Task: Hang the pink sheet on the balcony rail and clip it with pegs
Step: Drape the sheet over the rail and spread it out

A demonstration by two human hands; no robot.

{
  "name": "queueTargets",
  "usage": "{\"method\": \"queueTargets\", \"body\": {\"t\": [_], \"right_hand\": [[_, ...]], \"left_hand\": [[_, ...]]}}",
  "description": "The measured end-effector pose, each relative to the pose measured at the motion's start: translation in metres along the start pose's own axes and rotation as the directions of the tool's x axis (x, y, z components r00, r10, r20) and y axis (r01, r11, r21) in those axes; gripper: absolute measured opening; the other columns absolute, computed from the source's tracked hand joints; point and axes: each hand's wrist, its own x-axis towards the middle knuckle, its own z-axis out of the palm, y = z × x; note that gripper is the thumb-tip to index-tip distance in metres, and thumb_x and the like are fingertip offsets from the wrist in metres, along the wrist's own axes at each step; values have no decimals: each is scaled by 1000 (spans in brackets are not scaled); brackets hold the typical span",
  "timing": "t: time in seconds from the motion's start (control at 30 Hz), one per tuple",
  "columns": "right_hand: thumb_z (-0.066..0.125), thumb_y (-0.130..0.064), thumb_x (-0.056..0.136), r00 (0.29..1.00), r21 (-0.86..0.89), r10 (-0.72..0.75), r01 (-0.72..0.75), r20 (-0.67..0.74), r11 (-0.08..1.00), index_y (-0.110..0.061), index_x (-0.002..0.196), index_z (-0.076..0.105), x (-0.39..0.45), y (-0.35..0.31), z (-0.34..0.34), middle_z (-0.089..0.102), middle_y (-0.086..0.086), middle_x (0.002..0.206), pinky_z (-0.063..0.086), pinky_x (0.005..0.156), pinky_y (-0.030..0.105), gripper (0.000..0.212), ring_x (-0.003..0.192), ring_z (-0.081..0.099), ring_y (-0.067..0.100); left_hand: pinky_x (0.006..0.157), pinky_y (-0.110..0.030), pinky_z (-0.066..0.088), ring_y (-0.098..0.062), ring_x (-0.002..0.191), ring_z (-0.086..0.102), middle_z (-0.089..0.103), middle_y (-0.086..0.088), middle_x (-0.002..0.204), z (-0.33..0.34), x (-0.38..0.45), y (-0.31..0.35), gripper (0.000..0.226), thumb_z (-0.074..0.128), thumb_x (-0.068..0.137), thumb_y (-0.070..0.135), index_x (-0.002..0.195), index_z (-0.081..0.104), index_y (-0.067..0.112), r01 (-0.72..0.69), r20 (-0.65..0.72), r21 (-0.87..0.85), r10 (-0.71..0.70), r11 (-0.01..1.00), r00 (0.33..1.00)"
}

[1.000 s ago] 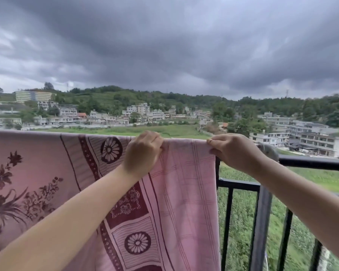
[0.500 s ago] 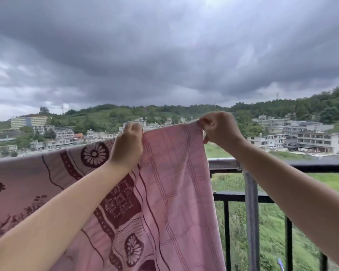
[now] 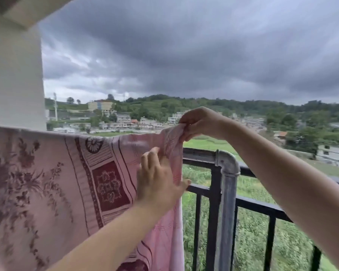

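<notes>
Two hands on pink sheet: right hand pinching corner (raised), left hand below.

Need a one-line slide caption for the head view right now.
Right hand pinches the corner of the pink floral sheet above the grey metal pipe rail while left hand smooths its edge.
</notes>
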Motion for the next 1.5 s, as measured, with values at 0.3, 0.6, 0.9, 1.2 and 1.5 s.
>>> {"method": "queueTargets", "body": {"t": [0.3, 0.6, 0.9, 1.2, 1.5], "right_hand": [[54, 10, 80, 988, -41, -54, 49, -143, 998, 8, 100, 61, 8, 1, -5, 63, 13, 68, 53, 47, 15, 21, 33, 56, 0], [48, 5, 78, 908, -435, -203, 26, -366, 900, 5, 82, 59, 101, -55, 45, 63, 22, 95, 39, 64, 27, 12, 90, 59, 32], [75, -32, 67, 982, -727, -174, 168, 67, 665, -3, 130, 31, 158, -46, 133, 44, 15, 126, 46, 97, 38, 82, 109, 50, 28], [36, 3, 86, 981, -898, -178, 14, -72, 440, 2, 109, 54, 148, -35, 78, 60, 17, 108, 51, 80, 35, 30, 97, 58, 31], [32, 1, 91, 994, -860, 16, -98, -104, 500, 4, 105, 53, 2, 17, -53, 57, 6, 77, 38, 60, 25, 25, 80, 49, 20]], "left_hand": [[60, -27, 31, -19, 67, 43, 44, -3, 62, -9, 9, -39, 32, 41, 94, 12, 62, 41, 16, 389, 56, -607, -452, 692, 890], [75, -37, 44, -35, 100, 53, 48, -22, 115, -84, 55, -127, 67, 70, 76, 35, 122, 25, 20, 160, -235, -42, -165, 986, 958], [57, -32, 40, -38, 75, 58, 55, -27, 89, -80, 92, -225, 29, 58, 78, -4, 100, 43, 8, -63, -237, 139, 95, 988, 967], [54, -25, 23, -18, 74, 41, 51, -15, 80, -88, 113, -161, 18, 49, 91, 11, 94, 56, -5, -230, -338, -40, 204, 972, 919], [52, -10, 19, -15, 71, 38, 44, -6, 70, -64, 105, 7, 13, 57, 85, 5, 84, 63, -6, -443, -420, -130, 355, 887, 835]]}}
